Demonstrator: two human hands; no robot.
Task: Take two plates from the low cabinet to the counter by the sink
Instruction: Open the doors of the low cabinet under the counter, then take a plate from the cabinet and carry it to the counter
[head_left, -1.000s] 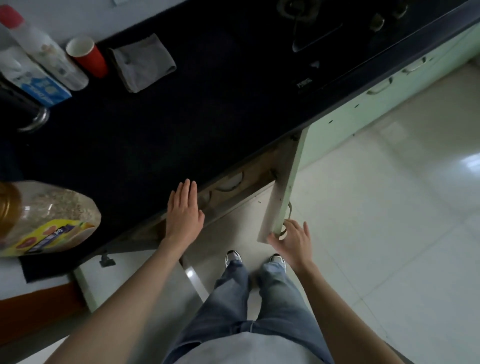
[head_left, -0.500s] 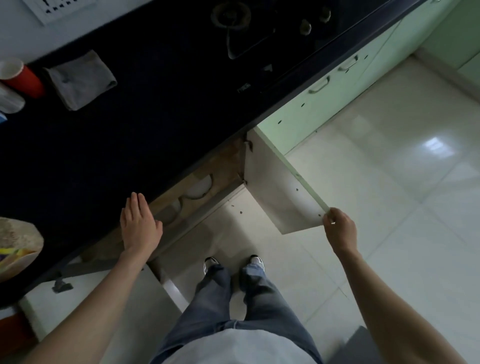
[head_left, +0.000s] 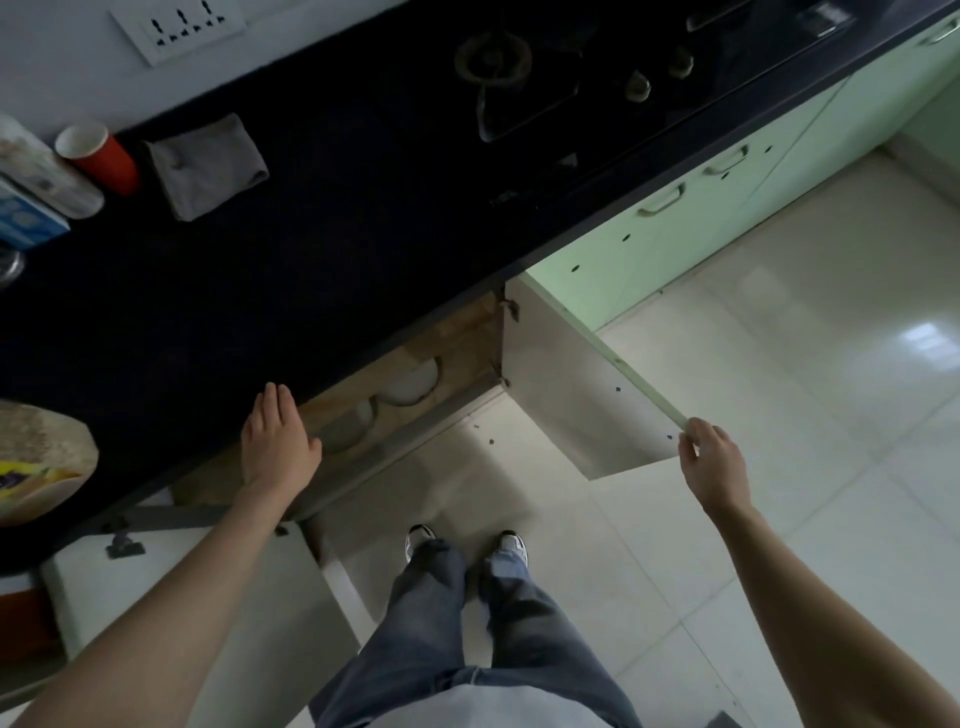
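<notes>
The low cabinet (head_left: 457, 338) stands open under the dark counter (head_left: 322, 218). Inside it I see the rims of white plates (head_left: 410, 384) standing on a shelf, mostly hidden by the counter edge. My right hand (head_left: 714, 462) grips the outer corner of the right cabinet door (head_left: 582, 395), which is swung wide open. My left hand (head_left: 278, 441) rests flat, fingers together, on the counter's front edge just left of the plates. It holds nothing.
The left cabinet door (head_left: 197, 597) is also open, beside my legs. On the counter sit a grey cloth (head_left: 208, 166), a red cup (head_left: 98, 156), bottles at far left, a food bag (head_left: 41, 462) and a gas hob (head_left: 519, 78). Pale tiled floor (head_left: 779, 389) lies to the right.
My right hand swung the right door from half open to wide open. My left hand stayed on the counter edge. The plates came into clearer view.
</notes>
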